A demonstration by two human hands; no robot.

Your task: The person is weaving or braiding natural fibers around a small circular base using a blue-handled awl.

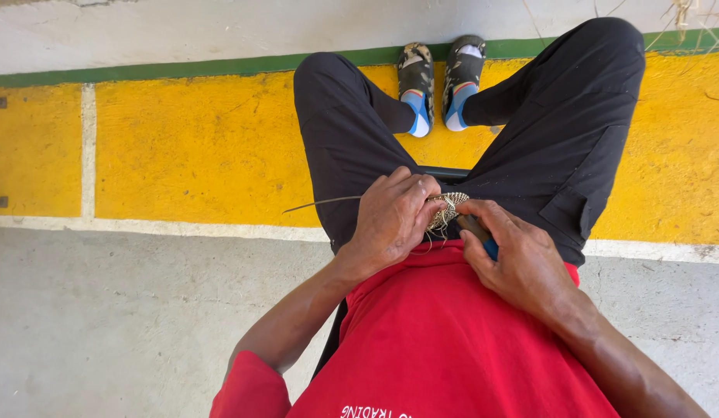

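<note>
In the lap, between the 2 hands, sits a small woven piece (pixel 448 209) of pale straw. The left hand (pixel 394 218) clasps its edge; a thin strand (pixel 321 204) trails leftward. The right hand (pixel 518 259) grips what seems a blue-handled tool (pixel 480 233). The weave looks light, springy and easily frayed, best held by its rim.

Outdoor paved work area, bare concrete floor (pixel 104 333), yellow painted band (pixel 205 147), green stripe (pixel 181 68), white wall (pixel 181 27)
</note>
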